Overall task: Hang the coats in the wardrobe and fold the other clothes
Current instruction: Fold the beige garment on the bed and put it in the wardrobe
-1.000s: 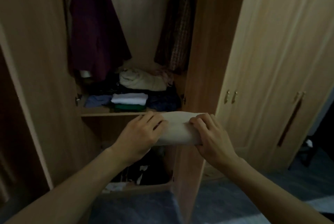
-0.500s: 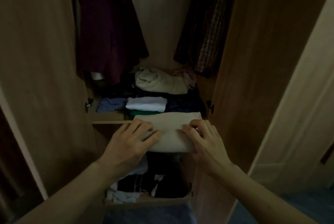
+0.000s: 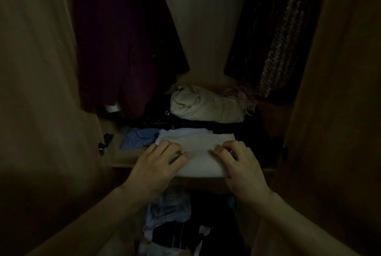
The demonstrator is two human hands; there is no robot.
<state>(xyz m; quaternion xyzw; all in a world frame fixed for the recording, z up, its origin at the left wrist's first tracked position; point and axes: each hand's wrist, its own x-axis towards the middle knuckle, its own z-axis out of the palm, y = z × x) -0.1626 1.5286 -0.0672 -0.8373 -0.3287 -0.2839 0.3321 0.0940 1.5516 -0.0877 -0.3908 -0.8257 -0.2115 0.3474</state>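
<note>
on the wardrobe shelf [image 3: 125,157] — folded cloth [image 3: 201,152] gripped between left hand [image 3: 156,166] and right hand [image 3: 241,166].

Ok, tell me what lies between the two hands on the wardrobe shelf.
In the head view, only the folded cream garment spans the gap between the left hand and right hand; both rest on its ends.

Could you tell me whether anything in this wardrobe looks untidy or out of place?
Yes: a cream garment lies crumpled at the back of the shelf, unlike the folded cloth under both hands, and the clothes below sit in a loose heap.
</note>
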